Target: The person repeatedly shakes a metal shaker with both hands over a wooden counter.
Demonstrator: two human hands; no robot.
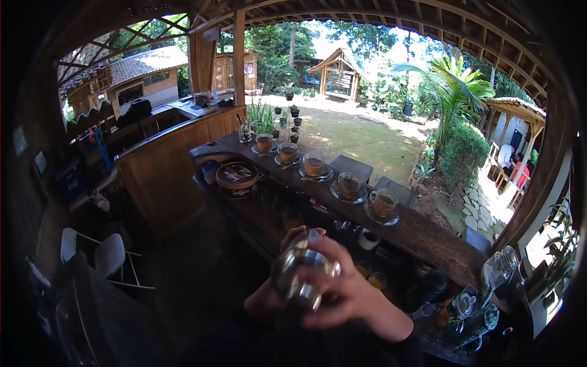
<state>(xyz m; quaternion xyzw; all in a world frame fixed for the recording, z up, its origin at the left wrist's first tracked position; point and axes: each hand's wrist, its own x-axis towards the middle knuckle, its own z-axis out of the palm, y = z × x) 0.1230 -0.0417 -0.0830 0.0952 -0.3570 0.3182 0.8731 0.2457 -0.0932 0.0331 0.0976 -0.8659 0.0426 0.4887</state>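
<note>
A shiny metal vessel (pixel 301 269), blurred, is held between both hands in front of my body. My right hand (pixel 339 284) wraps its fingers round the near and right side of it. Behind and to the left of the vessel is my left hand (pixel 269 296), partly hidden, with its fingers curled round the far side. Beyond them, on the raised wooden counter (pixel 428 241), several glass cups of amber drink stand in a row on saucers, among them the nearest cup (pixel 383 203) and one at the far end (pixel 264 144).
A round brown tub (pixel 237 178) sits on the lower shelf at left. Glass jars (pixel 480 318) crowd the right end. White folding chairs (pixel 110 255) stand at left. Small glasses with yellow contents (pixel 377 281) are beside my right wrist. Two people (pixel 520 168) sit outside.
</note>
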